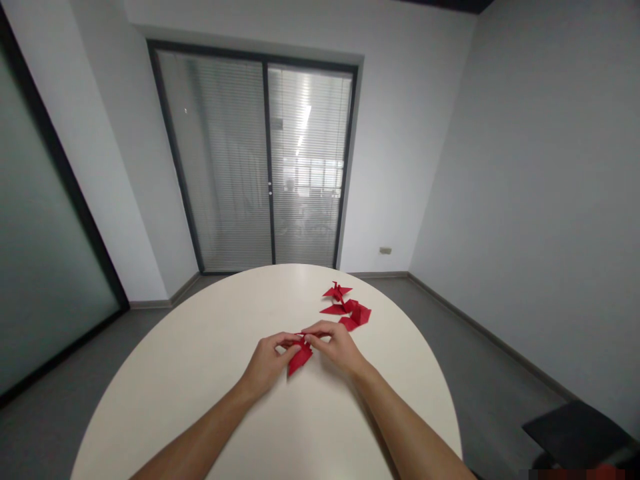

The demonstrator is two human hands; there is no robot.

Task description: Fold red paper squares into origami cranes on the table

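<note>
A red folded-paper crane is held between both hands, just above the middle of the pale round table. My left hand pinches it from the left, with thumb and fingers on the paper. From the right, my right hand pinches its upper part near the centre. The fingers hide much of the crane's top, and one pointed wing hangs down toward me. Beyond my right hand lie more red paper cranes: one with spread wings at the back, and red folded pieces overlapping in front of it.
The table's curved edge faces a glazed partition with blinds. White walls stand around, with a small socket low down. A dark chair is at the lower right. Grey floor surrounds the table.
</note>
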